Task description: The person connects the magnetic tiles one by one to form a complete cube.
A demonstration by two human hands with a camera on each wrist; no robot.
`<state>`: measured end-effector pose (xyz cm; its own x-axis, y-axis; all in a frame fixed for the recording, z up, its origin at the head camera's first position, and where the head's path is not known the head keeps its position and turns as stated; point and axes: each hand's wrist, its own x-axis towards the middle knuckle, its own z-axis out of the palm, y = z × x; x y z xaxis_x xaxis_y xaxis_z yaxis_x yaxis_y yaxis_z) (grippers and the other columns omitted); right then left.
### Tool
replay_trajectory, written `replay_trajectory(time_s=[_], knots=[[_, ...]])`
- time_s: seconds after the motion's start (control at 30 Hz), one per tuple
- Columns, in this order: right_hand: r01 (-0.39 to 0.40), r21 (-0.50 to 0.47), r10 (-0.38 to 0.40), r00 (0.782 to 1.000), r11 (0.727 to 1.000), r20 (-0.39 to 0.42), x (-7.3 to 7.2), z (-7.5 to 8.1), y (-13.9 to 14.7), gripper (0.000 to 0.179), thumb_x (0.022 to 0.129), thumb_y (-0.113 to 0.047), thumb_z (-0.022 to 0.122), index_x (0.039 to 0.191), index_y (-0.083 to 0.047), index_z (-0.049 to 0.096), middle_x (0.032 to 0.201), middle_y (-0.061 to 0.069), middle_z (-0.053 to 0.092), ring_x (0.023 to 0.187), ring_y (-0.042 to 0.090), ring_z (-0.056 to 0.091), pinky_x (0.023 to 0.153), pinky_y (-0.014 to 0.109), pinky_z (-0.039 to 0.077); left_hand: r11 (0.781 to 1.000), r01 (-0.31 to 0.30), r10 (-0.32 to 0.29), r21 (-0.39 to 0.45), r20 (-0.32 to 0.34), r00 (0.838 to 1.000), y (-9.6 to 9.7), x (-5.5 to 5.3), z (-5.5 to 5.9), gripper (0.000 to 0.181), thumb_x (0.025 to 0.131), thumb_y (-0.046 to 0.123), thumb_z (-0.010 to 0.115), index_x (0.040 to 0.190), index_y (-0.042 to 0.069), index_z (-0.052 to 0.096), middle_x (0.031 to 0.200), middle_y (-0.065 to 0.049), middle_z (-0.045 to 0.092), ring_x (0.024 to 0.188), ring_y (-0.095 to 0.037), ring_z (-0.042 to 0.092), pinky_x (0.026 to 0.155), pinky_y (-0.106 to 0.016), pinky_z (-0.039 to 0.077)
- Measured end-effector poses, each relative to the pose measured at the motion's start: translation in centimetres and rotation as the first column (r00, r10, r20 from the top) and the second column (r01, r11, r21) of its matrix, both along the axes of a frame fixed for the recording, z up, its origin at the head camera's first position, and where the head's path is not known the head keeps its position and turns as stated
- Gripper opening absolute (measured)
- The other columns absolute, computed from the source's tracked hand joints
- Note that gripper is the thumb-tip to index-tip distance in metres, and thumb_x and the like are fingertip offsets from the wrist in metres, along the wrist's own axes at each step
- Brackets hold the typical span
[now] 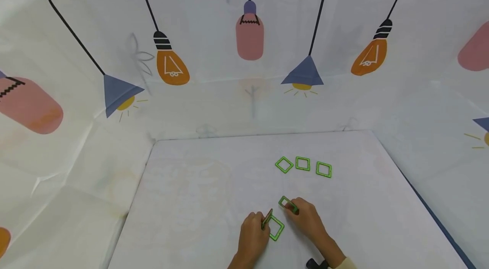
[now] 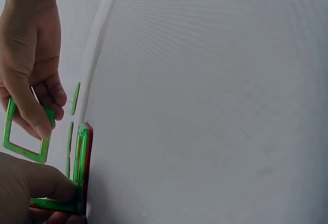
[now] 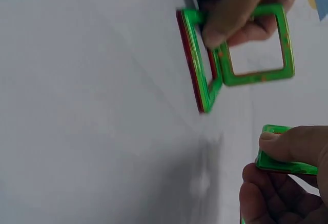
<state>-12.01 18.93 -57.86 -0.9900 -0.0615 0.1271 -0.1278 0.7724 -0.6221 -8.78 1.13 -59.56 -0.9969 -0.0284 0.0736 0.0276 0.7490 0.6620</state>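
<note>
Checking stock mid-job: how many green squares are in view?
6: a left square, a middle square and a right square lying on the table; a fourth in the right hand; a fifth and sixth at the left hand. Hands could hide others.

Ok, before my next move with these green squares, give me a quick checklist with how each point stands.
1. Left hand grips the joined pair: ok, its fingers hold it near where the two squares meet.
2. Standing square meets the lower square along an edge: ok, as the right wrist view shows.
3. Right hand has a square ready: ok, it pinches the held square.
4. Held square touches the pair: not ok, there is a gap.
5. Spare squares lie apart on the table: ok, all three.
6. Pair stands without support: cannot tell, the left hand is holding it.
</note>
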Motion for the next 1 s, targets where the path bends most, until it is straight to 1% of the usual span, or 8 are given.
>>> replay_trajectory(time_s=[0.1, 0.17, 0.33, 0.5, 0.57, 0.67, 0.87, 1.0], knots=[[-0.01, -0.006, 0.01, 1.0, 1.0, 0.001, 0.6, 0.0, -0.5, 0.015, 0.078, -0.006, 0.083, 0.081, -0.015, 0.072, 0.073, -0.009, 0.061, 0.063, -0.001, 0.045, 0.056, 0.019, 0.043, 1.0, -0.006, 0.006, 0.001, 0.013, 1.0, 0.0, -0.1, 0.0, 0.02, 0.076, 0.002, 0.078, 0.07, 0.014, 0.063, 0.063, 0.01, 0.048, 0.056, -0.001, 0.038, 0.049, -0.016, 0.033], [-0.011, -0.016, 0.011, 1.0, 1.0, 0.004, 0.9, 0.1, -0.8, 0.014, 0.078, -0.006, 0.083, 0.081, -0.015, 0.072, 0.073, -0.009, 0.06, 0.063, -0.001, 0.044, 0.055, 0.019, 0.043, 1.0, -0.006, 0.006, -0.002, 0.008, 1.0, 0.0, -0.1, -0.1, 0.02, 0.076, 0.002, 0.078, 0.07, 0.014, 0.063, 0.063, 0.01, 0.048, 0.056, -0.001, 0.038, 0.049, -0.016, 0.034], [-0.014, -0.045, 0.016, 0.999, 0.999, 0.036, 1.4, 0.0, -1.2, 0.016, 0.077, -0.008, 0.084, 0.078, -0.018, 0.071, 0.072, -0.011, 0.06, 0.063, -0.002, 0.045, 0.056, 0.018, 0.043, 1.0, 0.003, -0.003, -0.01, 0.008, 1.0, 0.0, -0.2, -0.1, 0.019, 0.076, 0.003, 0.078, 0.07, 0.014, 0.063, 0.062, 0.01, 0.048, 0.056, -0.001, 0.037, 0.049, -0.016, 0.033], [-0.035, -0.035, 0.036, 0.999, 0.999, 0.038, 1.8, -0.1, -1.6, 0.017, 0.077, -0.008, 0.084, 0.076, -0.018, 0.07, 0.072, -0.012, 0.059, 0.063, -0.003, 0.045, 0.056, 0.018, 0.044, 1.0, 0.007, -0.007, -0.005, 0.021, 1.0, -0.1, -0.1, 0.0, 0.02, 0.077, 0.002, 0.077, 0.069, 0.013, 0.063, 0.062, 0.01, 0.048, 0.055, -0.002, 0.037, 0.049, -0.017, 0.033], [-0.04, -0.032, 0.041, 0.998, 0.999, 0.038, 1.9, -0.2, -1.7, 0.017, 0.077, -0.007, 0.083, 0.076, -0.018, 0.07, 0.071, -0.012, 0.057, 0.063, -0.002, 0.044, 0.056, 0.018, 0.043, 1.0, 0.007, -0.007, -0.005, 0.012, 1.0, -0.1, -0.1, 0.1, 0.021, 0.076, 0.001, 0.077, 0.069, 0.013, 0.062, 0.061, 0.009, 0.048, 0.055, -0.002, 0.037, 0.048, -0.017, 0.033], [-0.049, -0.024, 0.05, 0.998, 0.999, 0.043, 1.9, -0.4, -1.8, 0.017, 0.078, -0.008, 0.083, 0.075, -0.018, 0.069, 0.07, -0.013, 0.055, 0.062, -0.002, 0.042, 0.055, 0.018, 0.041, 1.0, 0.004, -0.004, -0.002, 0.018, 1.0, -0.1, -0.1, 0.2, 0.021, 0.076, 0.001, 0.077, 0.069, 0.014, 0.062, 0.061, 0.01, 0.048, 0.055, -0.002, 0.037, 0.049, -0.017, 0.032], [-0.068, 0.0, 0.068, 0.997, 0.998, 0.043, 2.0, -0.9, -1.9, 0.022, 0.077, -0.007, 0.083, 0.072, -0.019, 0.065, 0.067, -0.013, 0.048, 0.06, -0.002, 0.037, 0.053, 0.016, 0.035, 1.0, 0.006, -0.006, 0.015, 0.063, 0.998, -0.1, -0.2, 0.4, 0.016, 0.078, 0.001, 0.075, 0.072, 0.013, 0.064, 0.063, 0.009, 0.048, 0.056, -0.003, 0.039, 0.049, -0.018, 0.033], [-0.076, 0.005, 0.076, 0.997, 0.997, 0.026, 2.0, -0.9, -1.9, 0.023, 0.075, -0.004, 0.083, 0.072, -0.018, 0.065, 0.067, -0.013, 0.046, 0.061, -0.002, 0.037, 0.053, 0.016, 0.034, 1.0, 0.009, -0.01, 0.019, 0.052, 0.999, -0.2, -0.1, 0.3, 0.012, 0.076, 0.001, 0.073, 0.074, 0.011, 0.067, 0.064, 0.008, 0.048, 0.057, -0.003, 0.038, 0.049, -0.019, 0.032]])
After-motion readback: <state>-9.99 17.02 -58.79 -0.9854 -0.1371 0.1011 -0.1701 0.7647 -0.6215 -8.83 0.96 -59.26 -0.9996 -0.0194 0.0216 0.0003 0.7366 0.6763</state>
